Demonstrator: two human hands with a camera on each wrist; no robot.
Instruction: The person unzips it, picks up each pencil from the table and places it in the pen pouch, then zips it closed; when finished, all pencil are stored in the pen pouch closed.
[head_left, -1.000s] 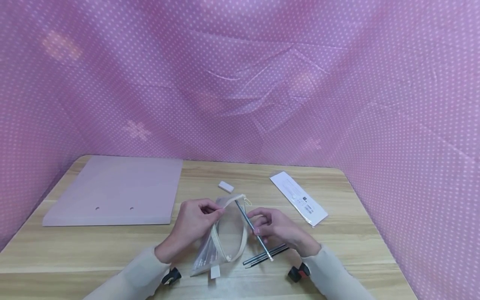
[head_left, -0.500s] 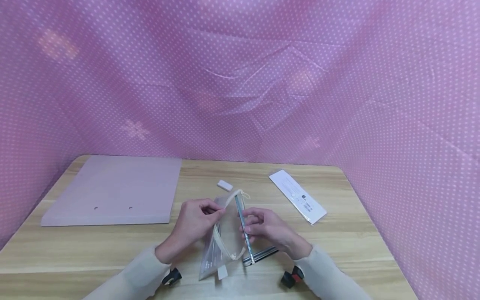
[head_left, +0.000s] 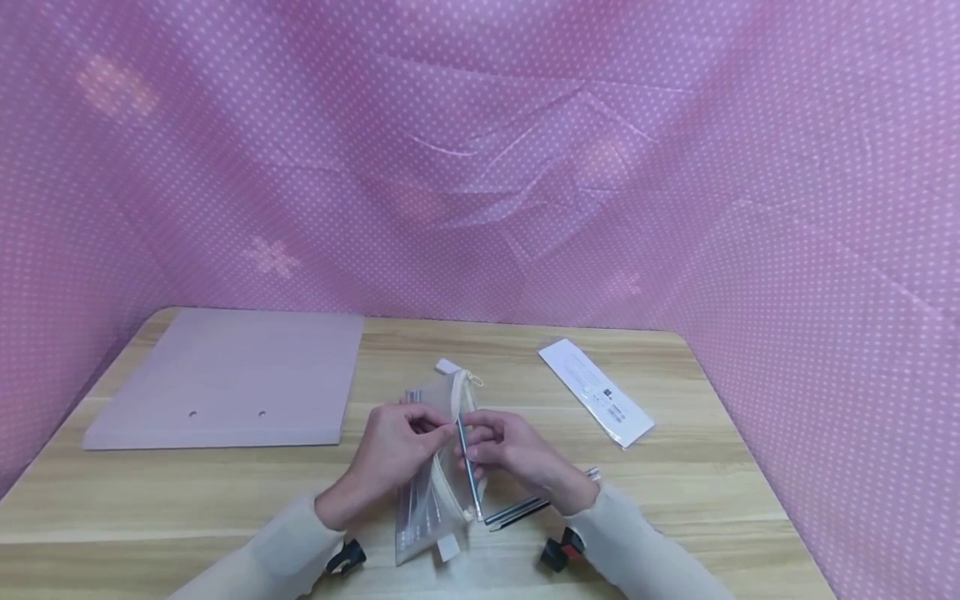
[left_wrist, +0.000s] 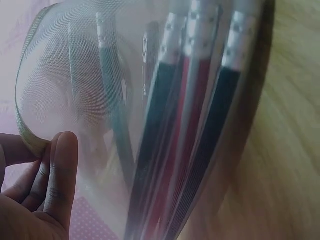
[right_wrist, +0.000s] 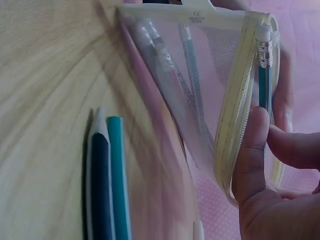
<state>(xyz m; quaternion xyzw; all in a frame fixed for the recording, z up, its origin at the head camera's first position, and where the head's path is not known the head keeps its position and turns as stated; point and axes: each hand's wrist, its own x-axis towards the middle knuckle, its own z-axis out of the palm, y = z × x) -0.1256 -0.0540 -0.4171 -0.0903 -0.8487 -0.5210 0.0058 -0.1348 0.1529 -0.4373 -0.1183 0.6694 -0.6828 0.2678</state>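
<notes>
My left hand (head_left: 393,446) pinches the rim of a mesh zip pencil pouch (head_left: 431,525), which stands with its mouth open to the right. Between thumb and fingers, my right hand (head_left: 513,450) holds a teal pencil (right_wrist: 264,82) at that mouth. Its eraser end points toward me, near the zipper's near end. Through the mesh in the left wrist view show several pencils (left_wrist: 155,115), dark and red, with their silver ferrules up. Under my right forearm, a dark pencil (right_wrist: 99,185) and a teal pencil (right_wrist: 119,185) lie on the table.
A white eraser (head_left: 447,365) lies just behind the pouch, partly covered by it. The flat lilac folder (head_left: 240,375) occupies the table's left side. At the right lies a white packet (head_left: 596,393) in clear wrap. Pink dotted cloth (head_left: 480,167) hangs behind the wooden table.
My right hand has moved left, bringing the pencil to the pouch mouth. The pouch has turned, its mouth narrower and its far end now over the eraser. My left hand keeps its pinch.
</notes>
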